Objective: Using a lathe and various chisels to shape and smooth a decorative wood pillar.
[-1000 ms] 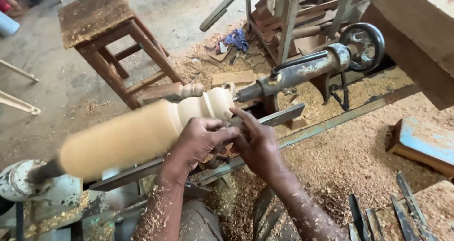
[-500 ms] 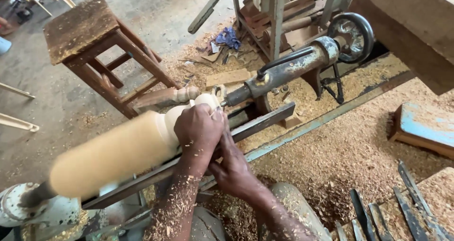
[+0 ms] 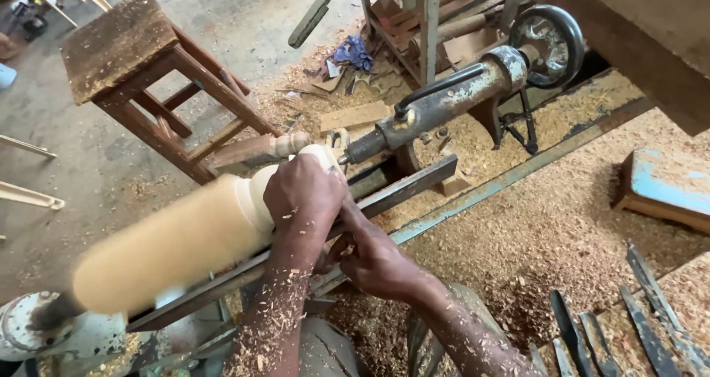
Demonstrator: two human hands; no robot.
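Wood lathe seen from above, its bed running from lower left to upper right. A pale turned wooden workpiece point(image 3: 177, 240), blurred along its length, lies between the headstock point(image 3: 44, 333) at lower left and the grey tailstock point(image 3: 451, 103) with its dark handwheel point(image 3: 551, 41) at upper right. A long metal tool rest point(image 3: 399, 188) runs along the near side of the workpiece, between it and the person. Beyond the lathe stand a worn wooden stool point(image 3: 129, 59) and a second turned spindle point(image 3: 259, 149) lying on the floor; a blue rag point(image 3: 353, 52) lies among offcuts. Sawdust point(image 3: 547, 229) covers the bed and floor, with several dark chisels point(image 3: 592, 333) laid at lower right and a blue-topped wooden block point(image 3: 665, 188) to the far right. The left hand point(image 3: 305, 194) is draped over the grooved, tailstock end of the workpiece, fingers curled down on its surface and hiding that part. The right hand point(image 3: 373, 259) sits just below the tool rest, fingers closed in a fist; whatever it grips is hidden by the left forearm, so the object cannot be identified.
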